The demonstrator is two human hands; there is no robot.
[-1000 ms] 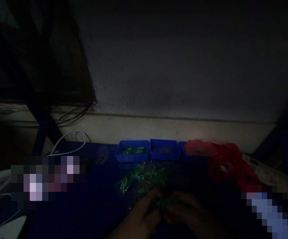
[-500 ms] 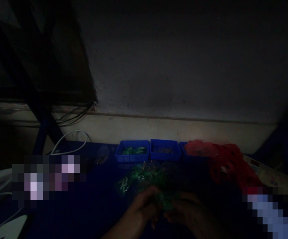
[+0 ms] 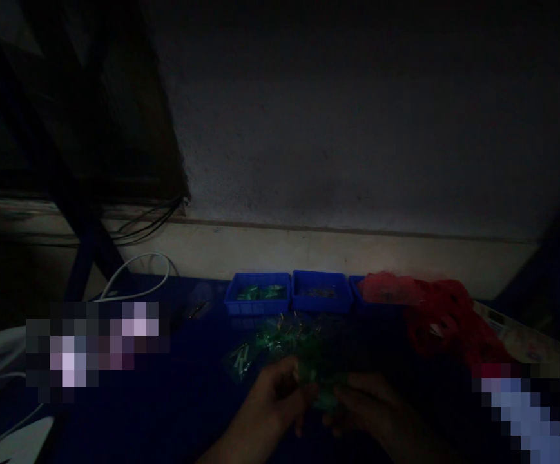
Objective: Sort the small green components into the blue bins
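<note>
Between my two hands is a small green plastic bag (image 3: 325, 394). My left hand (image 3: 277, 399) has its thumb and fingers closed on the bag's left side. On the other side, my right hand (image 3: 371, 406) pinches the bag's right edge with bent fingers. Just beyond my hands lies a pile of green bags (image 3: 284, 341) with small metal pieces on and around it. One clear-green packet (image 3: 241, 361) with pale sticks inside rests at the pile's left. The picture is dark, so the bag's contents are hard to make out.
Along the back of the blue table (image 3: 164, 406) stand a blue bin (image 3: 258, 309) of green packets, a blue bin (image 3: 321, 303) of small metal parts and a third bin (image 3: 357, 296) under red bags (image 3: 390, 288). Red netting (image 3: 453, 316) lies right; a white cable (image 3: 166, 270) loops left.
My left thumb has moved onto the green bag, and more of the bag now shows above my left fingers. My right hand has shifted slightly. The bins and pile stay in place.
</note>
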